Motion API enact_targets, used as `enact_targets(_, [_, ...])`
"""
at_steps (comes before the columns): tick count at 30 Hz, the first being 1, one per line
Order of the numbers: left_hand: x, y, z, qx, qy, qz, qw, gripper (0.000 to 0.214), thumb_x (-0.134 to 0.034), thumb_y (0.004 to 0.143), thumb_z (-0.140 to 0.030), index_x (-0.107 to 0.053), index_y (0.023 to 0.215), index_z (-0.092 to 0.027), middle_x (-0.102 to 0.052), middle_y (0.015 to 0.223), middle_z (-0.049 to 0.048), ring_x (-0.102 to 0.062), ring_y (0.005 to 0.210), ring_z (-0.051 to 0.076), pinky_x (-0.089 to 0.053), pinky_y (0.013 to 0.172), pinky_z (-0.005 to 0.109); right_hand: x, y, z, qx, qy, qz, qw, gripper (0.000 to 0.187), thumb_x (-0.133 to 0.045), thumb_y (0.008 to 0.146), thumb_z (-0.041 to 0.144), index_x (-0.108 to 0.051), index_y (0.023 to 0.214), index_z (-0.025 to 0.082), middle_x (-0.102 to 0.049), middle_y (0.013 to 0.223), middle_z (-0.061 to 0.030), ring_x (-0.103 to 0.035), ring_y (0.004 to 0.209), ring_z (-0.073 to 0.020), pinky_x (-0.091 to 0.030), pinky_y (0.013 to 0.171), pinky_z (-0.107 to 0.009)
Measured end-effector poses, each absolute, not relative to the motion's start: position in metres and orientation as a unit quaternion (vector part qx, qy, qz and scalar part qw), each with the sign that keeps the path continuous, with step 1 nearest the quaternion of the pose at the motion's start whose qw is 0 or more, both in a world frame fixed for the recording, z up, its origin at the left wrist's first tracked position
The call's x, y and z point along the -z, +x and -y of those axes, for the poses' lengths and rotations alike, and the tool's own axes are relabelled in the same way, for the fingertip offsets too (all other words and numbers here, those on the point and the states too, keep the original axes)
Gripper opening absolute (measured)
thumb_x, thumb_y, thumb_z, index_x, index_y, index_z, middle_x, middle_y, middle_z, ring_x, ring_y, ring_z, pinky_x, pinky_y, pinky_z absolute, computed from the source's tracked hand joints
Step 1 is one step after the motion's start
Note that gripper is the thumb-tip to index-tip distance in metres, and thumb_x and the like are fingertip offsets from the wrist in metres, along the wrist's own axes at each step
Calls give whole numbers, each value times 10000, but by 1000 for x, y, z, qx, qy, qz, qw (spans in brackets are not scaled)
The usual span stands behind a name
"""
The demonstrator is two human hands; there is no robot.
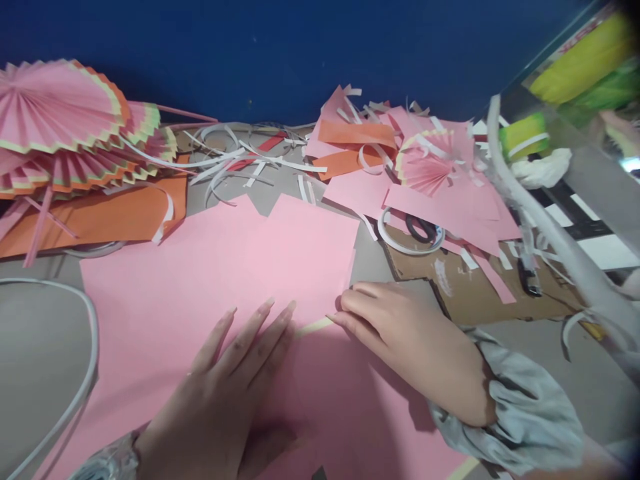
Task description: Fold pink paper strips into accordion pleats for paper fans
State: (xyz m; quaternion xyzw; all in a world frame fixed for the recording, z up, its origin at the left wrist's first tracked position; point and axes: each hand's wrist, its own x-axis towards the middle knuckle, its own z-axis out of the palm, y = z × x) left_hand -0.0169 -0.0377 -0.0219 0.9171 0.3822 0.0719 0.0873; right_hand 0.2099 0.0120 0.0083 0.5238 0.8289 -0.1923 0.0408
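Fingers (250,330) of the left hand (220,400) lie long and nearly straight, slightly fanned, with the palm flat on the large pink sheet (190,280) that covers the middle of the worktop. That flat press looks meant to pin the paper so it cannot slide or spring up. Across from them, the fingers (363,325) of the right hand (410,340) are drawn close together and curled, with their tips at the sheet's right edge, where one layer of pink seems to lie over another. Whether they nip that edge or only bear down on it cannot be told from this angle. Between the two sets of fingertips a pale yellow strip (314,326) shows along the line where the layers meet, and both hands seem set to hold that line true. A gathered grey sleeve (520,407) covers the right wrist. The clutter is pushed back, probably to leave room for the sheet. Pleated paper fans (60,120) are stacked at far left over orange paper (100,217), and curled white strips (240,160) lie along the blue wall (300,47). A smaller fan (425,170) sits among pink offcuts at the right, just behind a tape roll (400,243) on bare cardboard (475,293).
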Motion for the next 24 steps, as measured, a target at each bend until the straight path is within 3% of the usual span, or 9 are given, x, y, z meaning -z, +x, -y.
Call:
enact_targets(6, [24,-15,36,-78,914,-389,87,834,-489,759,-577,-203,1401,-127,-267,1443,86,-261,1300,301,-81,1083,447,-8,210,-12,186,528,-827,43,236,-411,901,298,-479,698,199,-511,690,18,-498,662,-156,-345,627,-288])
enact_targets(12, [24,-14,38,-94,911,-393,78,765,-498,764,-554,-307,1363,-118,-308,1424,110,-303,1280,316,-114,1075,476,-11,209,-14,188,528,-827,48,254,-406,903,307,-489,692,192,-509,685,12,-499,665,-155,-348,632,-289])
enact_targets(18, [24,-13,35,-130,919,-371,39,803,-523,743,-552,-340,1333,-39,-329,1406,163,-326,1265,330,-193,1060,457,-12,209,-14,193,530,-824,56,248,-427,894,311,-483,682,195,-512,681,19,-493,662,-147,-341,618,-277])
enact_targets(24, [21,-12,31,-70,927,-361,79,762,-423,743,-653,-408,1312,-147,-329,1420,52,-281,1295,274,-66,1094,397,-11,209,-14,191,530,-825,49,259,-418,896,315,-488,680,191,-520,683,16,-503,659,-145,-344,627,-280])
